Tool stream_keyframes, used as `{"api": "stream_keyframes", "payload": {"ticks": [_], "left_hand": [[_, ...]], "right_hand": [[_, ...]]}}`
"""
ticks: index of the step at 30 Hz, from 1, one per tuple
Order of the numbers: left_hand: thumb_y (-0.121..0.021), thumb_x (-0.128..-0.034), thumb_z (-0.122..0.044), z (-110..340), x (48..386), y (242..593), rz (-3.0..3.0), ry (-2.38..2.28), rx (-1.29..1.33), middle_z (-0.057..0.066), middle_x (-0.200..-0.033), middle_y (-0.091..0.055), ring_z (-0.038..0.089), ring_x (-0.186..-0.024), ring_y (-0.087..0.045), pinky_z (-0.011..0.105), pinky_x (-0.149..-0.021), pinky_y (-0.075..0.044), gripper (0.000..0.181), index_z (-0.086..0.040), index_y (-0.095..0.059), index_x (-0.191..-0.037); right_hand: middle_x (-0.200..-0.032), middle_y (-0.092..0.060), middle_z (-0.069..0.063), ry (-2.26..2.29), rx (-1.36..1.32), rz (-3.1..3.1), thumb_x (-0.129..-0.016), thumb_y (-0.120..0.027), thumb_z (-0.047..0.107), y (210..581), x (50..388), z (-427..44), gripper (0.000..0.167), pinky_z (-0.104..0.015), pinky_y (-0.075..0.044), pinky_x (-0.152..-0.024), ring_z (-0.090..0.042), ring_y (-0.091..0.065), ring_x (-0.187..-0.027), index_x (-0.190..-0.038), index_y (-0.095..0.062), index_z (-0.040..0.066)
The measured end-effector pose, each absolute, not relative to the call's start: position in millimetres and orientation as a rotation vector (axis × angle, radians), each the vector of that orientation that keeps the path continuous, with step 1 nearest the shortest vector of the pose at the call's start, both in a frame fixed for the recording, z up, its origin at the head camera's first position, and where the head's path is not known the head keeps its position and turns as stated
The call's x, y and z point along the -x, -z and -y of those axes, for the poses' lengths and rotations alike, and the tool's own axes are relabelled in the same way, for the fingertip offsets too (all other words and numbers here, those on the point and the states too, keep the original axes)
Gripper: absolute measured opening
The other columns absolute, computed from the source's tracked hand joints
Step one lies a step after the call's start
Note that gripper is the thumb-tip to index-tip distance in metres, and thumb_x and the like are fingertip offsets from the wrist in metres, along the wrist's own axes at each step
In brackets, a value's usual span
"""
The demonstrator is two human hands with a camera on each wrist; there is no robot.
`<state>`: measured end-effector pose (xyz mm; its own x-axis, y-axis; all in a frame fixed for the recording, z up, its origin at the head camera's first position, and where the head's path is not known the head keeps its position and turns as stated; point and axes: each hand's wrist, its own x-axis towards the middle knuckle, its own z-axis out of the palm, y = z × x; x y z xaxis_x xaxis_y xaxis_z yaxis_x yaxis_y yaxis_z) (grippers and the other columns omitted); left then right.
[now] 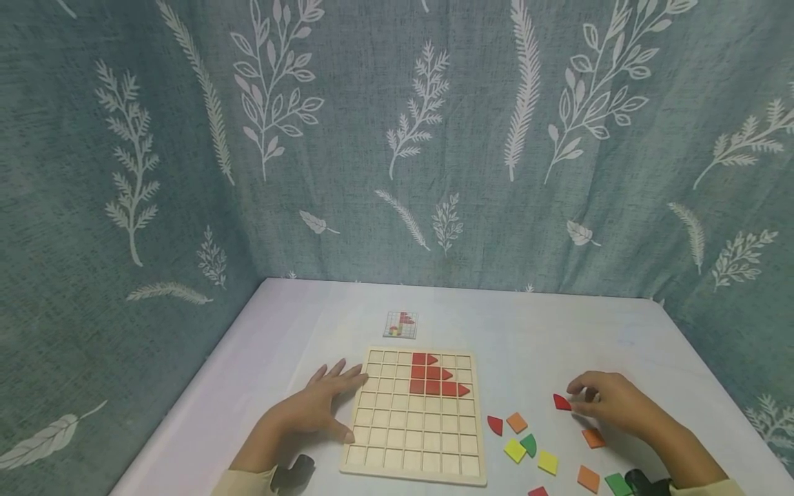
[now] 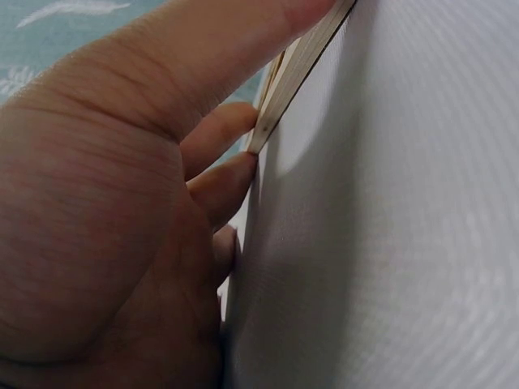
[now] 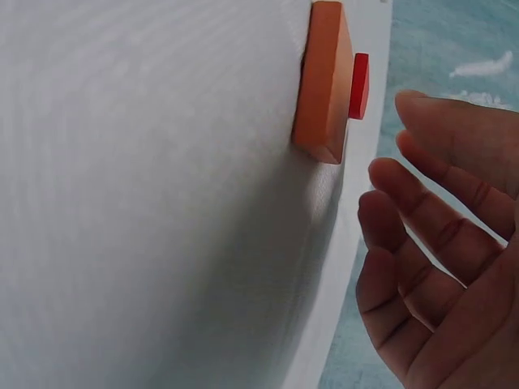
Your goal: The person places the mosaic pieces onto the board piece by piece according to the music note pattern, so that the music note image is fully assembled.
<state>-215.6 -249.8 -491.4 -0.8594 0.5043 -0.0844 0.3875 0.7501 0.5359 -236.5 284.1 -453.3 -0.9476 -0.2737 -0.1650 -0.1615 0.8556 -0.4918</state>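
A wooden grid board [image 1: 411, 437] lies on the white table, three rows of red pieces [image 1: 434, 388] in its upper right part, each row ending in a point. My left hand [image 1: 316, 406] is spread along the board's left edge; in the left wrist view its thumb [image 2: 219, 49] and fingertips touch the wooden side. To the right, my right hand [image 1: 611, 399] is held low over the table with loosely bent fingers, beside a red quarter-circle piece [image 1: 561, 402]. The right wrist view shows a gap between that hand and the red piece [image 3: 359, 86], behind an orange square [image 3: 323, 81].
Behind the board lies a small picture card [image 1: 400, 325] showing a coloured grid pattern. Loose pieces lie right of the board, among them another red quarter-circle [image 1: 495, 425], a green one [image 1: 529, 444], yellow squares [image 1: 548, 462] and orange squares [image 1: 588, 478]. A patterned curtain [image 1: 397, 207] hangs behind the table.
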Motion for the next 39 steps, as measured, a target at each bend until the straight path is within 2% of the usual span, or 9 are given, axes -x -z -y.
{"api": "stream_keyframes", "payload": {"ticks": [8, 14, 20, 33, 39], "left_hand": [[-0.079, -0.0534, -0.066, 248.1, 218.2, 492.8, -2.737, -0.758, -0.720, 0.001, -0.158, -0.026, 0.033, -0.147, -0.003, 0.055, -0.115, 0.005, 0.113, -0.022, -0.040, -0.150], [-0.079, -0.0532, -0.066, 247.2, 220.6, 494.2, -2.741, -0.755, -0.719, 0.001, -0.158, -0.026, 0.033, -0.147, -0.003, 0.056, -0.114, 0.006, 0.113, -0.022, -0.040, -0.150], [-0.079, -0.0538, -0.067, 249.5, 223.1, 491.6, -2.739, -0.745, -0.708, 0.001, -0.159, -0.025, 0.032, -0.147, -0.002, 0.054, -0.115, 0.006, 0.113, -0.022, -0.039, -0.151], [-0.081, -0.0523, -0.065, 249.6, 222.7, 494.5, -2.730, -0.766, -0.701, 0.001, -0.158, -0.027, 0.033, -0.147, -0.003, 0.055, -0.115, 0.006, 0.113, -0.022, -0.041, -0.149], [-0.080, -0.0509, -0.065, 250.0, 217.8, 494.9, -2.743, -0.757, -0.691, 0.001, -0.158, -0.027, 0.032, -0.147, -0.004, 0.055, -0.115, 0.006, 0.115, -0.022, -0.041, -0.150]], "right_hand": [[-0.090, -0.065, 0.002, 0.710, 0.298, -2.789, -0.078, -0.081, 0.019, 452.1, 236.9, -283.4, 0.027, -0.040, -0.054, -0.070, -0.018, -0.058, -0.084, -0.102, -0.071, 0.011], [-0.090, -0.064, 0.002, 0.734, 0.306, -2.762, -0.077, -0.081, 0.018, 452.4, 236.0, -276.8, 0.028, -0.036, -0.053, -0.068, -0.018, -0.057, -0.082, -0.102, -0.071, 0.012], [-0.090, -0.064, 0.006, 0.747, 0.399, -2.744, -0.078, -0.081, 0.021, 453.9, 234.6, -262.9, 0.025, -0.037, -0.052, -0.073, -0.015, -0.056, -0.081, -0.101, -0.071, 0.015], [-0.089, -0.064, 0.008, 0.756, 0.336, -2.719, -0.078, -0.081, 0.022, 458.6, 228.2, -253.6, 0.027, -0.039, -0.053, -0.078, -0.012, -0.057, -0.082, -0.102, -0.071, 0.017], [-0.091, -0.064, 0.005, 0.772, 0.303, -2.732, -0.077, -0.082, 0.018, 454.8, 229.5, -255.6, 0.030, -0.038, -0.054, -0.073, -0.015, -0.058, -0.081, -0.105, -0.070, 0.014]]}}
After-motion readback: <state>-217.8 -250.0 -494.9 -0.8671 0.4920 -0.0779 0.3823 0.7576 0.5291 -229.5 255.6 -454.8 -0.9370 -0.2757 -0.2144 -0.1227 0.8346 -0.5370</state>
